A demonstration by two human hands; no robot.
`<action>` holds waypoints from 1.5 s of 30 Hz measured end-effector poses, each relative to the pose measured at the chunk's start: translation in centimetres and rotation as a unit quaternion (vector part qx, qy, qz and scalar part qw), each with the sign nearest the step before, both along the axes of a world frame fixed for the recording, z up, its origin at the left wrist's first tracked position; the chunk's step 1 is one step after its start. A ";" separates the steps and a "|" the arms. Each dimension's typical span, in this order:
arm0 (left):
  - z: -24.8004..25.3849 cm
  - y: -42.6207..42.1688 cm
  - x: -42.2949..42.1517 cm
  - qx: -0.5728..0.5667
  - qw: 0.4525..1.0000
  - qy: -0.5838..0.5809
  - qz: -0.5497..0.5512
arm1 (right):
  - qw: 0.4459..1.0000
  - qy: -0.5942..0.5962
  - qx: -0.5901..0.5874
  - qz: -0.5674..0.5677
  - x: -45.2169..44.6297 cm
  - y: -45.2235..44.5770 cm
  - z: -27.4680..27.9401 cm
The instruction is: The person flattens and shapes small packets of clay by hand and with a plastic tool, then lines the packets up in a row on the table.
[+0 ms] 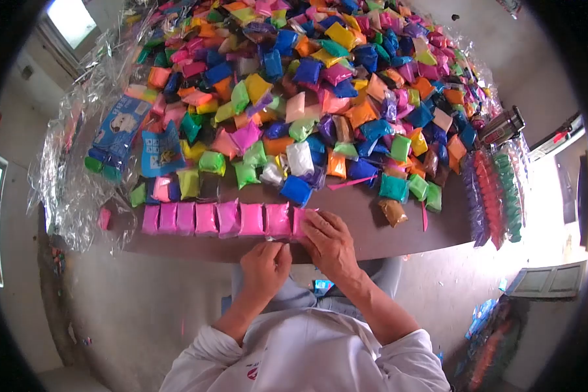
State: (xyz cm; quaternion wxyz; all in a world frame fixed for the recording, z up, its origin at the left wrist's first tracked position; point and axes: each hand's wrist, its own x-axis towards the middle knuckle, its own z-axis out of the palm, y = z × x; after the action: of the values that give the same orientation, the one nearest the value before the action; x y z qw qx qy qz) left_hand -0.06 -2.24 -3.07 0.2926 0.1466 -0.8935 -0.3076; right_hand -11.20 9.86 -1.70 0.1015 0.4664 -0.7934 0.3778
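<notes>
A row of several pink packets [251, 219] lies side by side along the table's front edge. My right hand [330, 243] rests over the packet at the row's right end [299, 223], its fingers bent onto it and partly covering it. Close by on the left, my left hand [266, 262] is at the table edge just below the row, with its fingers curled together; anything inside them is hidden.
A large heap of multicoloured packets [307, 72] covers the table [346, 230] behind the row. Blue printed bags [162, 151] lie at the left beside clear plastic wrap [65, 170]. Long strips of purple, red and green packets [489, 193] hang at the right edge.
</notes>
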 end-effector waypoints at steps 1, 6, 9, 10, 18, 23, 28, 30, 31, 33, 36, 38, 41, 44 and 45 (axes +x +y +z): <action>-0.1 0.0 0.1 -0.005 1.000 -0.015 -0.002 | 1.000 -0.008 0.003 -0.004 0.0 0.0 0.1; -0.6 0.1 -0.1 -0.024 0.999 0.032 -0.011 | 1.000 -0.021 -0.019 -0.013 -1.8 0.6 1.7; -0.3 0.3 -0.4 -0.031 0.997 0.064 -0.007 | 0.999 0.016 -0.044 -0.027 -4.9 -0.5 3.9; -0.2 0.3 -0.5 -0.040 0.997 0.066 -0.003 | 0.997 -0.006 -0.051 -0.050 -6.1 -0.9 4.1; -0.7 0.1 -0.4 -0.038 0.998 0.051 -0.012 | 0.984 0.074 -0.121 -0.111 -13.2 -5.3 4.4; -1.2 0.2 -0.2 -0.046 0.998 0.037 -0.015 | 0.983 0.060 -0.042 -0.170 -15.4 -5.3 4.1; -1.5 0.1 -0.1 -0.048 0.999 0.010 -0.011 | 0.969 0.021 -0.024 -0.245 -17.3 -1.9 4.6; -1.6 0.0 -0.1 -0.058 0.998 0.008 -0.011 | 0.947 0.035 -0.017 -0.320 -19.8 0.7 5.1; -1.6 0.0 -0.1 -0.063 0.998 0.012 -0.008 | 0.936 0.062 -0.024 -0.346 -21.2 2.4 5.3; -1.6 0.1 -0.2 -0.068 0.998 0.015 -0.005 | 0.927 0.041 -0.016 -0.372 -24.2 5.3 5.8; -1.6 0.4 -0.4 -0.078 0.997 0.014 0.000 | 0.943 -0.084 0.020 -0.320 -25.9 7.4 7.4; -1.2 0.6 -0.6 -0.100 0.994 0.030 0.016 | 0.953 -0.114 0.039 -0.280 -26.5 7.2 7.4; -1.2 0.8 -0.7 -0.098 0.995 0.024 0.025 | 0.962 -0.116 0.087 -0.232 -27.5 6.4 6.5; -0.4 1.0 -0.6 -0.095 0.995 0.000 0.024 | 0.950 -0.113 0.090 -0.277 -27.1 6.0 6.8; -0.6 0.9 -0.4 -0.096 0.995 0.000 0.024 | 0.950 -0.114 0.089 -0.276 -26.4 6.2 7.1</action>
State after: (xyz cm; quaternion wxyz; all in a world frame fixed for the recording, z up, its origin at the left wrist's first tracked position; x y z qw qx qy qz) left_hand -0.46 -1.37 -3.70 0.3124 0.1397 -0.9151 -0.2132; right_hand -37.61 16.04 5.38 0.0691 0.1901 -0.9279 0.3131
